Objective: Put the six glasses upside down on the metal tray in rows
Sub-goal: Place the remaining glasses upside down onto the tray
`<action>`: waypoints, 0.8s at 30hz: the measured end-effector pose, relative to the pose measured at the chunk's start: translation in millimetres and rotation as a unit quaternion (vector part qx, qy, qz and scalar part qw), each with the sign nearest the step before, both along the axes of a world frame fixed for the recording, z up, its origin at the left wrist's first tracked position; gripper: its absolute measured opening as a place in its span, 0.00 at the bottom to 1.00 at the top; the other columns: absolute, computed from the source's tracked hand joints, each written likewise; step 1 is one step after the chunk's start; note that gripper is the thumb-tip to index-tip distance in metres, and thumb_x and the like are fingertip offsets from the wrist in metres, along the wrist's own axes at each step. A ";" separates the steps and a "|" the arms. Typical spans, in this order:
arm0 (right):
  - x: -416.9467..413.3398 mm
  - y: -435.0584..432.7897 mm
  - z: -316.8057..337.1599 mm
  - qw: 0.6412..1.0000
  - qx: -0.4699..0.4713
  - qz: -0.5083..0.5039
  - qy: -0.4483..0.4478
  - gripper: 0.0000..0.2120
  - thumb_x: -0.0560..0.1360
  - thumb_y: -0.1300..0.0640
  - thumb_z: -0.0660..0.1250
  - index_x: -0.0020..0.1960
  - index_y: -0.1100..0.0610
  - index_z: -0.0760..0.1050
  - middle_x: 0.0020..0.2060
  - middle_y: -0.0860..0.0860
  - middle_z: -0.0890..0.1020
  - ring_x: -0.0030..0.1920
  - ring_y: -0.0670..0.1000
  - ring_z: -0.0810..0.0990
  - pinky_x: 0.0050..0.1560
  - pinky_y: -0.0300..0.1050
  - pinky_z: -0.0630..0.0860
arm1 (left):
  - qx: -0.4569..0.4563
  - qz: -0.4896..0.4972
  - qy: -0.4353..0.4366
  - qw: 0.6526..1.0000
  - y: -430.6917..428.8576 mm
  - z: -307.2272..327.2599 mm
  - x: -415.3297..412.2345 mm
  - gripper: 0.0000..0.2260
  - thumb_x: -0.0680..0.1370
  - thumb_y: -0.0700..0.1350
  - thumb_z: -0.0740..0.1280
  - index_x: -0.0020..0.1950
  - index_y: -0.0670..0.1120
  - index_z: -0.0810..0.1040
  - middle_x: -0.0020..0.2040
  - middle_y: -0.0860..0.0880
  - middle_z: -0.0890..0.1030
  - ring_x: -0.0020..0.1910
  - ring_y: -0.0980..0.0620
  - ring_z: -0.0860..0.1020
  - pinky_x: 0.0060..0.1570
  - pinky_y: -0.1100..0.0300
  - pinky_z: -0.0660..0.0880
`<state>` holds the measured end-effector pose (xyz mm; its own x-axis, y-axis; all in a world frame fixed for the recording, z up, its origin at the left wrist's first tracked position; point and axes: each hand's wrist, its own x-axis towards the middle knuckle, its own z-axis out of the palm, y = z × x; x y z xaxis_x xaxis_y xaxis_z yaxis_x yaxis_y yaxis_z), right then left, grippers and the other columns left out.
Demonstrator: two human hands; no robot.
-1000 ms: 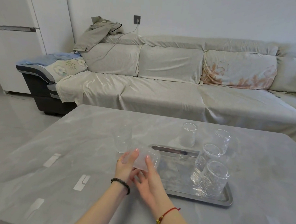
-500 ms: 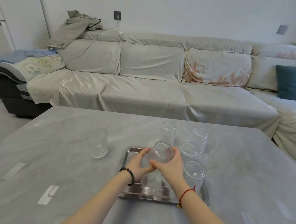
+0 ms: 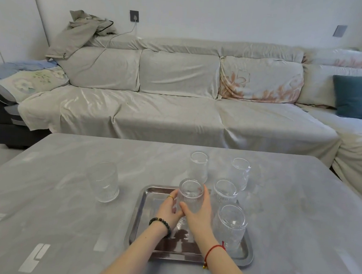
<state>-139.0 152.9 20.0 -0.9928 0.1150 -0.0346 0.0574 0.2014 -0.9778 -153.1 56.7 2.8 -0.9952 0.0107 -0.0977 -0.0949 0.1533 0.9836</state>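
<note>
Both forearms are showing bare, with no sleeves in view. The left hand (image 3: 168, 209) is wearing a gold ring (image 3: 170, 197) and a dark beaded bracelet (image 3: 161, 224); the right hand (image 3: 198, 215) is wearing a red string bracelet (image 3: 213, 250).

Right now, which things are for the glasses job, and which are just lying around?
For the job: metal tray; glass in both hands; four other upturned glasses, nearest; upright glass on the table; left hand; right hand.

Lying about: jacket; teal cushion; sofa.
</note>
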 end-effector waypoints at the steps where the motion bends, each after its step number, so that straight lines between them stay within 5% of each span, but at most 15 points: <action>1: 2.1 -1.6 -2.0 1.000 0.001 -0.002 -0.010 0.39 0.71 0.59 0.70 0.74 0.50 0.51 0.73 0.50 0.61 0.73 0.51 0.60 0.71 0.48 0.59 | 0.001 0.006 -0.002 1.000 1.7 0.7 -1.3 0.24 0.72 0.35 0.66 0.65 0.51 0.65 0.61 0.51 0.72 0.57 0.58 0.72 0.57 0.64 0.75; 4: 9.5 -5.6 -7.9 0.999 0.011 -0.013 -0.035 0.36 0.74 0.55 0.65 0.75 0.52 0.46 0.75 0.52 0.56 0.74 0.53 0.56 0.73 0.50 0.57 | -0.004 0.025 -0.006 1.000 6.1 2.7 -4.1 0.29 0.71 0.34 0.68 0.68 0.49 0.64 0.66 0.51 0.70 0.68 0.50 0.66 0.69 0.50 0.66; 19: 26.8 -5.5 -9.3 0.997 -0.034 -0.032 -0.069 0.30 0.79 0.51 0.54 0.75 0.57 0.45 0.76 0.53 0.52 0.75 0.52 0.51 0.75 0.49 0.51 | -0.009 0.012 0.001 1.000 18.8 0.2 -2.2 0.32 0.72 0.36 0.68 0.72 0.44 0.58 0.71 0.45 0.67 0.69 0.50 0.65 0.71 0.48 0.63; 24: 30.3 -5.3 -7.1 0.996 -0.038 -0.028 -0.081 0.30 0.78 0.50 0.55 0.75 0.57 0.46 0.76 0.53 0.53 0.75 0.51 0.51 0.74 0.46 0.50 | -0.014 0.079 -0.023 0.996 21.2 -6.0 5.4 0.34 0.72 0.40 0.69 0.73 0.42 0.55 0.74 0.44 0.61 0.72 0.46 0.61 0.72 0.51 0.60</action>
